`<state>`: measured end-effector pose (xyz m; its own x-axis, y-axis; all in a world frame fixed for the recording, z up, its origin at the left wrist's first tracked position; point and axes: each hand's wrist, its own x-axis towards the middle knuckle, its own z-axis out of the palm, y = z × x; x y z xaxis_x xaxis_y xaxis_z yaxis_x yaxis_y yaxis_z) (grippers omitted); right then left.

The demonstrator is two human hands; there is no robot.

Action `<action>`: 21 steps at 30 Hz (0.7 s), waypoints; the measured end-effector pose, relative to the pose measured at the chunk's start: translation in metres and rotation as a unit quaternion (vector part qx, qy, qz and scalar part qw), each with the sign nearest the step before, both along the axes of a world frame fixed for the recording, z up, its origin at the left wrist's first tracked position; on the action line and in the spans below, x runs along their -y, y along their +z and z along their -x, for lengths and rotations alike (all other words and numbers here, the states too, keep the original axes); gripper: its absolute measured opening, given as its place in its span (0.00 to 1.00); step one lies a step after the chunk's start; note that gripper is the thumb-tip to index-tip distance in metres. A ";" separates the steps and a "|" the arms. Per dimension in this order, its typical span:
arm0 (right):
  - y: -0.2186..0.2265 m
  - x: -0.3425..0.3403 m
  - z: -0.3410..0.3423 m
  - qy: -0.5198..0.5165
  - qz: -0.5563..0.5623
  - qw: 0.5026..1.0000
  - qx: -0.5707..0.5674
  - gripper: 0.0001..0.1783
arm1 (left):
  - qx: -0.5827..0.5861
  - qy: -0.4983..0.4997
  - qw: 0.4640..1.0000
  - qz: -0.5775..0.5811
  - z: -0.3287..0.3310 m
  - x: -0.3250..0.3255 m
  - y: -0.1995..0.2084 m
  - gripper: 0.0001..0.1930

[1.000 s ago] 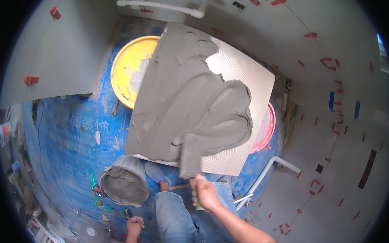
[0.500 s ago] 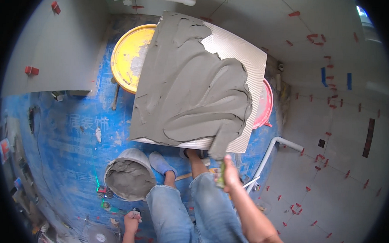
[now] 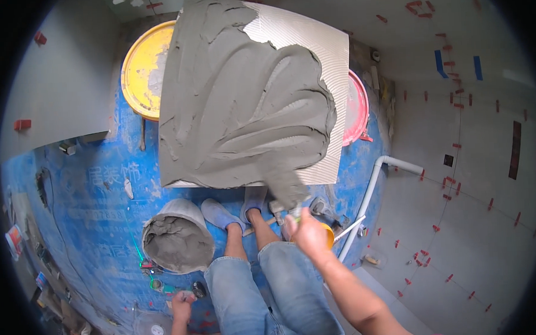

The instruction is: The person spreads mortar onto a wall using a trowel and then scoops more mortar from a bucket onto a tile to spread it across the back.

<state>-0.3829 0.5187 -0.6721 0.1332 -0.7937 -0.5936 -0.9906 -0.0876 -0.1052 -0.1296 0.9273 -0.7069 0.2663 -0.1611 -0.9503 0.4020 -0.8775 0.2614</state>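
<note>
A large tile (image 3: pixel 296 36) lies across a yellow bucket (image 3: pixel 138 71) and a red-rimmed bucket (image 3: pixel 357 108). Grey mortar (image 3: pixel 230 104) covers most of it in thick curved ridges; the ribbed surface shows bare along the right side. My right hand (image 3: pixel 308 234) grips a trowel by its green handle. Its mortar-smeared blade (image 3: pixel 286 187), blurred by motion, is over the tile's near edge. Low on the left, my left hand (image 3: pixel 183 305) is closed beside a small dark object (image 3: pixel 198 289); I cannot make out what it holds.
A bucket of mortar (image 3: pixel 179 241) stands left of my feet. Blue sheeting (image 3: pixel 98 203) covers the floor, with a small green-lit laser tool (image 3: pixel 157 285) on it. A white pipe (image 3: pixel 372 190) runs along the right, by a tiled wall (image 3: pixel 443 126) with red clips. A yellow container (image 3: pixel 328 235) is partly behind my right hand.
The trowel has swung left along the tile's near edge, with fresh smearing there. The view has shifted, so the tile sits higher and further left. My left hand stays low and closed.
</note>
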 end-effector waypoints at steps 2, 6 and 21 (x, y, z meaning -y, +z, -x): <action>0.003 0.013 0.040 -0.071 0.000 0.996 -0.059 0.26 | -0.006 0.000 1.000 -0.011 0.004 0.001 -0.006 0.01; -0.020 0.009 0.103 -0.202 0.051 0.978 0.012 0.26 | -0.010 -0.003 1.000 -0.016 0.013 -0.011 -0.013 0.02; -0.142 -0.132 0.143 -0.332 -0.030 0.935 0.120 0.16 | 0.000 -0.062 0.996 -0.066 -0.001 0.019 -0.027 0.03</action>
